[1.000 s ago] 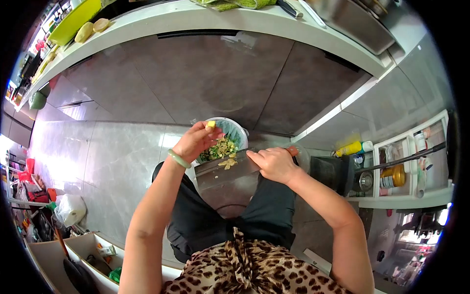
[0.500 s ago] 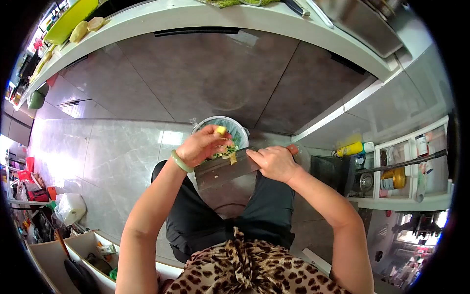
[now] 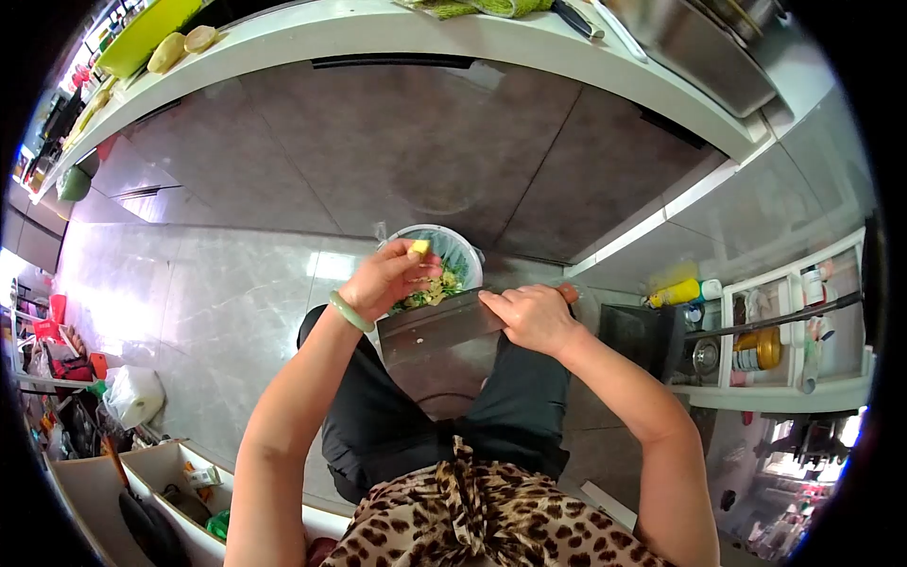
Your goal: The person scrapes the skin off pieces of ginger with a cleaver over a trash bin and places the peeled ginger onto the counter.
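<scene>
My left hand point(image 3: 385, 276), with a pale green bangle at the wrist, pinches a small yellow chunk point(image 3: 419, 247) that looks like cut root vegetable. It is held over the near left side of a round white bin point(image 3: 470, 248) with a liner inside. My right hand point(image 3: 535, 314) grips a cleaver point(image 3: 442, 333) near its reddish-brown handle point(image 3: 567, 292), thumb on the blade. The wide blade lies roughly level above my lap, its far edge by the bin. Yellowish and green scraps point(image 3: 433, 291) show in the bin, partly hidden by my left hand and the blade.
Grey cabinets point(image 3: 406, 142) stand ahead under a white counter point(image 3: 378, 31) with a knife point(image 3: 576, 19), cut pale vegetable pieces point(image 3: 168, 52) and a lime-green basin point(image 3: 142, 42). A white rack point(image 3: 784, 283) with bottles is at right; open drawers point(image 3: 179, 491) are at lower left.
Yellowish scraps that hung at the cleaver's far edge have dropped away into the bin. My left hand has shifted slightly left, still pinching the yellow chunk.
</scene>
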The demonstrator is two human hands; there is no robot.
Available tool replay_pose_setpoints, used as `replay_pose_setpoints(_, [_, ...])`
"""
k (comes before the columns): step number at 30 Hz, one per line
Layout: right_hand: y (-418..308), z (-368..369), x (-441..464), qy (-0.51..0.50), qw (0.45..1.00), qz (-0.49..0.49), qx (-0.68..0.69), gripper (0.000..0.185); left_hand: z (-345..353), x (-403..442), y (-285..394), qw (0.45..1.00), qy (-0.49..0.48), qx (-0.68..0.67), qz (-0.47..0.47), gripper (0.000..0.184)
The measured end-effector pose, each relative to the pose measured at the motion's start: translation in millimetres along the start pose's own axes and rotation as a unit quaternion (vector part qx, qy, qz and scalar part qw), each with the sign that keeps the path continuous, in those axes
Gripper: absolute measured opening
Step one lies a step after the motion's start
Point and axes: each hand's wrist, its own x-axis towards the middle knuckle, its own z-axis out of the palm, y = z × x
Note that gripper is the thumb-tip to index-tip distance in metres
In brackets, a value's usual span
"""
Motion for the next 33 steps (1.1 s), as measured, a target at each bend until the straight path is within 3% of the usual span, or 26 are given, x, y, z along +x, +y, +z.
replay_pose_setpoints(3, [-4.8,-0.1,3.0,-0.009,1.0,-0.001,0.007,0.043,10.3,-15.7,5.4,0.985,-0.159,-0.018,-0.063,0.029])
replay_pose_setpoints(4, [-5.6,0.7,3.7,-0.01,1.0,-0.004,0.003,0.043,7.2,-13.1,2.2,0.985,-0.158,-0.018,-0.061,0.029])
replay_pose_setpoints(7, [-4.7,5.4,1.2,-0.01,1.0,-0.007,-0.005,0.043,-5.4,5.7,-12.4,0.995,0.078,0.057,0.017,0.03])
replay_pose_setpoints(10, [-5.1,2.0,-3.0,-0.011,1.0,-0.004,-0.007,0.044,-15.2,-3.0,-7.5,0.989,0.139,0.001,0.04,0.027])
replay_pose_setpoints(12, [-6.3,1.5,-7.5,-0.015,1.0,-0.006,-0.002,0.044,-21.5,-12.6,-13.3,0.991,0.12,-0.007,0.059,0.025])
replay_pose_setpoints(14, [-6.0,3.5,-11.7,-0.015,1.0,0.004,0.013,0.045,-34.5,-21.4,-23.4,0.991,0.004,-0.099,0.094,0.025])
replay_pose_setpoints(16, [-5.4,6.3,-19.8,-0.028,0.999,0.014,0.011,0.045,-31.7,-39.0,-29.2,0.98,0.019,-0.164,0.108,0.029])
replay_pose_setpoints(18, [-4.3,8.9,-29.1,0.04,0.996,0.04,0.063,0.043,-32.6,-50.5,-39.7,0.974,0.023,-0.184,0.126,0.032])
replay_pose_setpoints(20, [-5.3,8.4,-36.7,0.042,0.995,0.058,0.074,0.038,-31.9,-62.4,-47.4,0.97,0.019,-0.211,0.118,0.033])
replay_pose_setpoints(22, [-12.3,-2.5,-38.9,0.028,0.96,0.202,0.189,0.035,-23.2,-70.4,-51.7,0.967,0.033,-0.226,0.114,0.03])
replay_pose_setpoints(26, [-23.5,4.0,-23.1,0.059,0.895,0.291,0.333,0.028,-3.7,-77.4,-59.6,0.96,0.044,-0.254,0.107,0.029])
replay_pose_setpoints(33, [-57.2,1.8,10.8,0.059,0.894,0.242,0.373,0.03,11.6,-80.8,-77.8,0.96,0.01,-0.261,0.1,0.022])
